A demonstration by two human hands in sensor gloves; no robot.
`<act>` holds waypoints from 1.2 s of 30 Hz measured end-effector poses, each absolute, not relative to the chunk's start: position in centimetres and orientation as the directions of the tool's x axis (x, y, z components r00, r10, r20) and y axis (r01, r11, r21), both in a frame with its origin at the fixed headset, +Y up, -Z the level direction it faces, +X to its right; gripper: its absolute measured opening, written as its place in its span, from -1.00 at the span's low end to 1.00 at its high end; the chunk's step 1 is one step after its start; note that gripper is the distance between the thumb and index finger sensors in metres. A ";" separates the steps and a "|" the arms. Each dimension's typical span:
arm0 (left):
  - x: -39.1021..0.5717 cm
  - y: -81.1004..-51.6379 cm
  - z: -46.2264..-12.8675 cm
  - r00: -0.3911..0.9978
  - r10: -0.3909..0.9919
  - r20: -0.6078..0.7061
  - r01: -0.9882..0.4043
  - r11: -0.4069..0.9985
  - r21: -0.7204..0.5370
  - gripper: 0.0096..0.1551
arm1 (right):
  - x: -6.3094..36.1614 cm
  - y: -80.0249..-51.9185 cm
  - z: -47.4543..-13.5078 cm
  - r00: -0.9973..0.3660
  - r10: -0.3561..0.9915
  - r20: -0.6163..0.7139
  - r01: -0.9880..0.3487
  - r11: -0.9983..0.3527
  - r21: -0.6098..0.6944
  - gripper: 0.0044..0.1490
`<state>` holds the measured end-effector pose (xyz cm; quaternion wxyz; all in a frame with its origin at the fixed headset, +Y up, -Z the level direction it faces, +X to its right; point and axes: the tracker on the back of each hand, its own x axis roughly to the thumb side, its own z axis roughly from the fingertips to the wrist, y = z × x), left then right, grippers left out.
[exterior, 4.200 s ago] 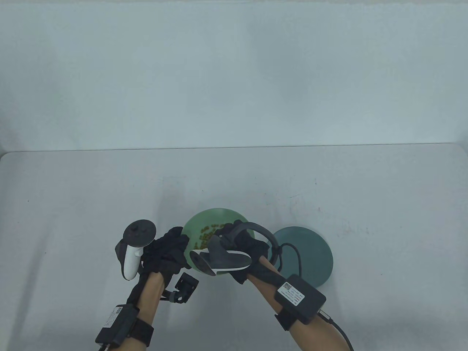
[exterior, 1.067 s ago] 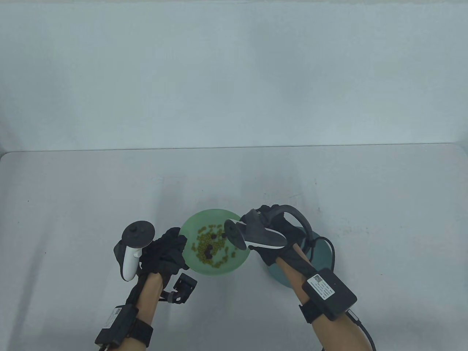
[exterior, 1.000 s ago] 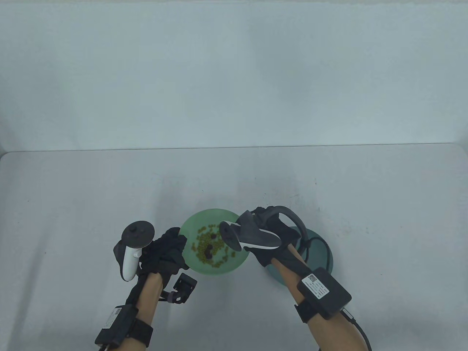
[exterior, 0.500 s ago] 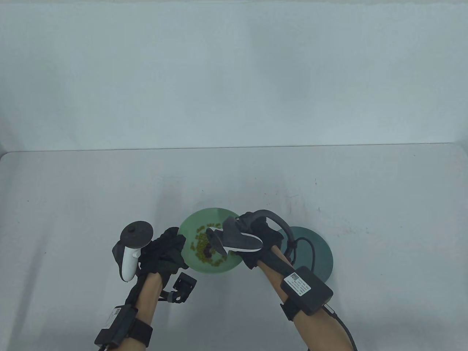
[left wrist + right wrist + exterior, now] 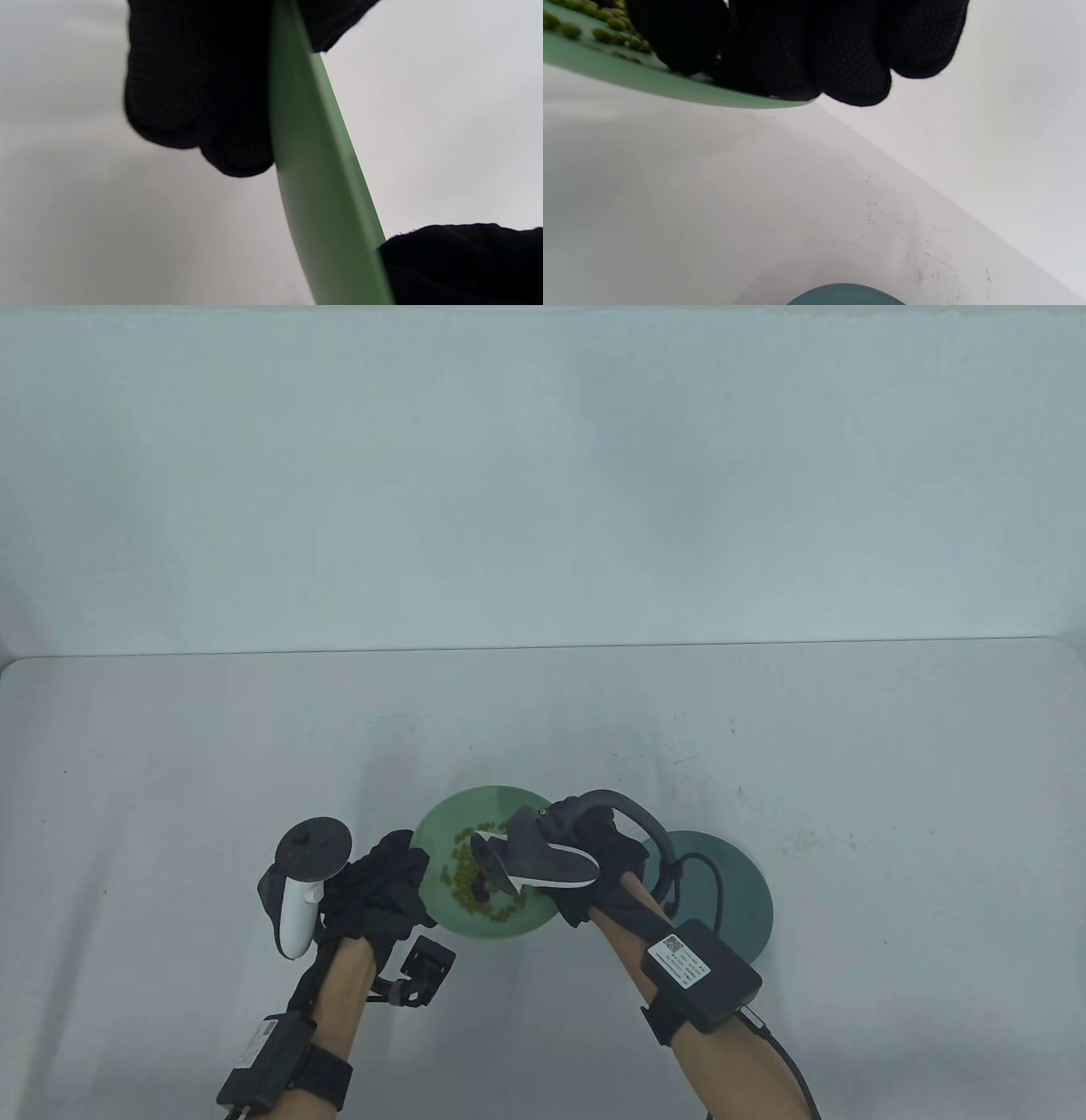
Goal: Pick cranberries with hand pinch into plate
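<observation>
My right hand [image 5: 594,869] swung back over the green bowl [image 5: 441,831] from the plate [image 5: 730,891]; can't tell its grip; left hand [image 5: 382,891] grips the rim.

A pale grey, matte worktop [image 5: 170,780] with rounded far corners carries everything, and faint dark scuffs and specks [image 5: 730,789] mark it right of its middle. A plain whitish wall [image 5: 543,475] rises behind its far edge.

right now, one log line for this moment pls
left hand: grips light green plate rim | right hand: over light green plate, fingers down among beans, grasp hidden | teal plate: nothing visible on it
</observation>
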<state>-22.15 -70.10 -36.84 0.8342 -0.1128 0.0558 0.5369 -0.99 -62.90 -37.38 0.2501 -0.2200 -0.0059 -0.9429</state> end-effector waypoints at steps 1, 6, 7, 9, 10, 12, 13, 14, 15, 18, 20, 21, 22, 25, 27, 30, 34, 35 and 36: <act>-22.2 -70.1 -36.8 0.415 0.884 -0.214 -0.909 0.396 -0.128 -0.41 | -1.1 -62.8 -37.3 -0.775 -0.474 0.419 0.478 -0.872 -0.102 -0.39; -22.1 -70.1 -36.8 0.426 0.880 -0.209 -0.904 0.406 -0.133 -0.41 | -1.3 -62.9 -37.3 -0.758 -0.492 0.428 0.493 -0.862 -0.118 -0.40; -22.1 -70.2 -36.8 0.419 0.882 -0.215 -0.907 0.398 -0.133 -0.41 | -1.3 -62.9 -37.3 -0.757 -0.492 0.429 0.493 -0.862 -0.119 -0.40; -22.1 -70.3 -36.9 0.428 0.877 -0.216 -0.903 0.408 -0.136 -0.41 | -1.2 -62.8 -37.2 -0.758 -0.487 0.434 0.488 -0.865 -0.118 -0.40; -22.1 -70.3 -36.9 0.430 0.876 -0.218 -0.903 0.409 -0.136 -0.41 | -1.2 -62.8 -37.1 -0.759 -0.485 0.435 0.486 -0.866 -0.118 -0.40; -22.0 -70.5 -37.0 0.436 0.872 -0.222 -0.899 0.414 -0.139 -0.41 | -1.0 -62.5 -37.1 -0.765 -0.473 0.438 0.478 -0.872 -0.107 -0.40; -21.9 -70.5 -37.0 0.441 0.869 -0.225 -0.897 0.418 -0.141 -0.41 | -1.0 -62.5 -37.2 -0.766 -0.470 0.438 0.474 -0.874 -0.108 -0.41; -21.9 -70.6 -37.0 0.447 0.866 -0.226 -0.894 0.424 -0.144 -0.41 | -1.0 -62.4 -37.3 -0.768 -0.466 0.440 0.471 -0.876 -0.105 -0.41; -21.9 -70.6 -37.1 0.450 0.864 -0.226 -0.893 0.427 -0.145 -0.41 | -0.9 -62.3 -37.3 -0.772 -0.458 0.441 0.464 -0.880 -0.103 -0.41; -21.8 -70.9 -37.1 0.450 0.862 -0.235 -0.893 0.425 -0.152 -0.41 | -0.6 -61.2 -37.3 -0.785 -0.437 0.440 0.435 -0.893 -0.110 -0.41; -21.7 -71.0 -37.1 0.452 0.861 -0.235 -0.892 0.426 -0.153 -0.41 | -0.3 -60.2 -37.3 -0.798 -0.414 0.438 0.411 -0.905 -0.108 -0.41; -21.7 -71.0 -37.1 0.452 0.861 -0.234 -0.892 0.426 -0.153 -0.41 | 0.0 -59.7 -37.4 -0.805 -0.404 0.435 0.397 -0.911 -0.110 -0.41; -21.7 -71.0 -37.1 0.450 0.862 -0.234 -0.892 0.425 -0.153 -0.41 | 0.3 -59.4 -37.5 -0.808 -0.399 0.433 0.392 -0.913 -0.110 -0.41; -21.7 -71.0 -37.1 0.441 0.867 -0.234 -0.897 0.415 -0.153 -0.41 | 1.3 -58.5 -37.6 -0.819 -0.392 0.418 0.380 -0.918 -0.115 -0.41; -21.7 -71.0 -37.0 0.438 0.868 -0.234 -0.898 0.413 -0.149 -0.41 | 2.2 -58.2 -37.6 -0.831 -0.376 0.409 0.365 -0.925 -0.109 -0.41; -21.9 -71.0 -36.9 0.435 0.869 -0.236 -0.900 0.412 -0.145 -0.41 | 3.8 -58.2 -37.6 -0.845 -0.366 0.391 0.356 -0.929 -0.100 -0.41; -22.2 -71.0 -36.8 0.430 0.871 -0.236 -0.903 0.409 -0.136 -0.41 | 6.2 -58.9 -37.7 -0.860 -0.360 0.362 0.357 -0.931 -0.076 -0.41; -22.2 -70.9 -36.8 0.431 0.871 -0.235 -0.902 0.410 -0.134 -0.41 | 6.7 -59.2 -37.8 -0.865 -0.354 0.355 0.353 -0.933 -0.069 -0.41; -22.3 -70.9 -36.8 0.429 0.872 -0.234 -0.903 0.409 -0.132 -0.41 | 7.4 -59.7 -37.9 -0.872 -0.343 0.348 0.347 -0.936 -0.053 -0.41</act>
